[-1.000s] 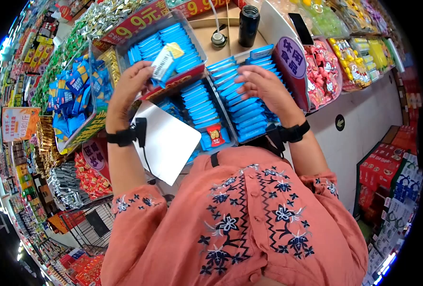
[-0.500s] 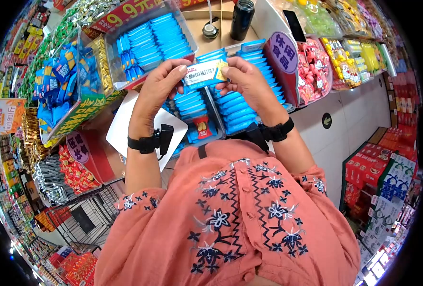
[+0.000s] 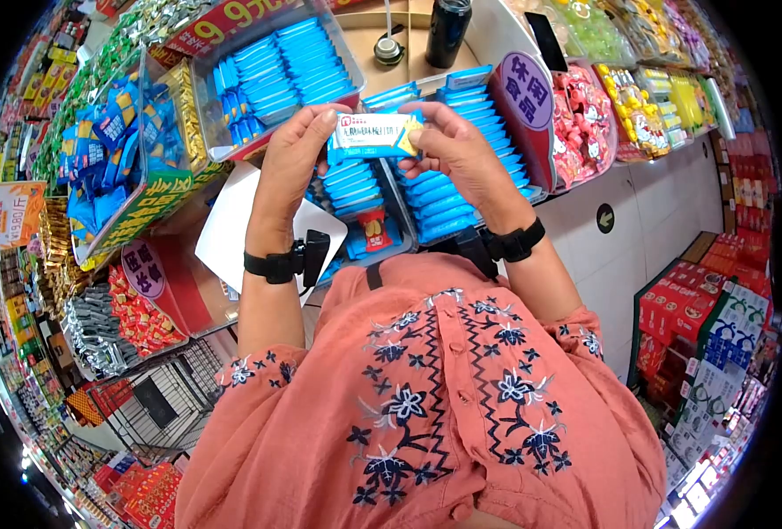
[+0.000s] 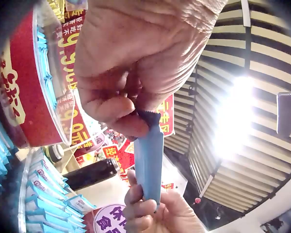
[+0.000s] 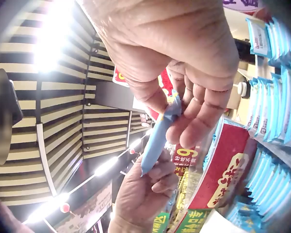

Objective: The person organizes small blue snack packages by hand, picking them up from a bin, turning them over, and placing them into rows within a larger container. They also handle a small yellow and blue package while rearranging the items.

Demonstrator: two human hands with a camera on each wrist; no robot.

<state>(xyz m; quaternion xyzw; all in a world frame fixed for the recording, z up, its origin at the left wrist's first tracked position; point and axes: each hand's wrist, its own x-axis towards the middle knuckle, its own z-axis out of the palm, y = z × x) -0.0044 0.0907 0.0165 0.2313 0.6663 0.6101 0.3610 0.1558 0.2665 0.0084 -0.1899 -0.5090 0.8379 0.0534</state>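
A blue-and-white biscuit packet point(image 3: 375, 135) is held level between both hands, its printed face up, above the rows of blue packets. My left hand point(image 3: 296, 157) pinches its left end between thumb and fingers. At the yellow right end, my right hand point(image 3: 463, 152) grips with the thumb on top. In the left wrist view the blue packet point(image 4: 149, 162) shows its plain side, with a crimped dark end at the left fingertips. The right wrist view shows the packet's other crimped end point(image 5: 173, 109) between the right thumb and fingers.
Below the hands, bins hold upright blue packets point(image 3: 448, 201) and one red packet point(image 3: 375, 233). A white sheet point(image 3: 259, 234) lies left of them. Behind stand a dark bottle point(image 3: 448, 35) and a phone point(image 3: 545, 40). A shopping cart point(image 3: 157, 401) is at lower left.
The left hand has carried the packet from over the back left bin to the middle, and the right hand has come to its other end. Since then the packet has shifted slightly left and levelled.
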